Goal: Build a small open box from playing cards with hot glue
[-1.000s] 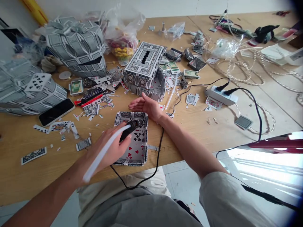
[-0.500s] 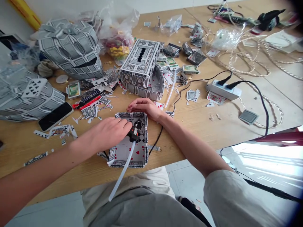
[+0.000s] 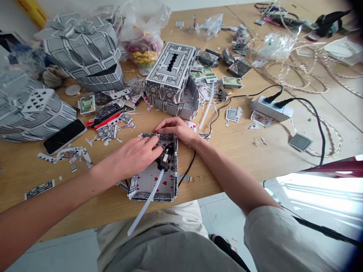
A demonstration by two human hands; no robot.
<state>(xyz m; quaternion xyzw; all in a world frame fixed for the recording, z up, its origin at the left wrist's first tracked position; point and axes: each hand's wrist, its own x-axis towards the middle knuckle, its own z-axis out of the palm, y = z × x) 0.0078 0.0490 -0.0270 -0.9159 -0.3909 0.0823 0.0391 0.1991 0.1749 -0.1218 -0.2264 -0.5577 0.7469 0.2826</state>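
An open box made of playing cards [image 3: 174, 177] stands at the table's front edge, its inside facing up. My left hand [image 3: 143, 151] is closed round a black glue gun [image 3: 163, 163] inside this box. From the gun's rear a long whitish glue stick [image 3: 145, 207] slants toward me past the box's near wall. The gun's nozzle is hidden by my fingers and the box's far end. Behind the far wall lies my right hand [image 3: 178, 130], its bent fingers against the outside of that wall, fingertips partly hidden.
A larger card box with a slotted lid [image 3: 170, 68] stands beyond my hands. Woven card baskets [image 3: 82, 45] and a phone [image 3: 65, 136] are at left. A black cord [image 3: 190, 170] runs near my right arm; a power strip [image 3: 272, 107] sits at right. Card scraps lie about.
My left hand and the glue gun have shifted slightly right within the box, and its finger pose has changed a little. My right hand stays at the far wall. The view has moved slightly.
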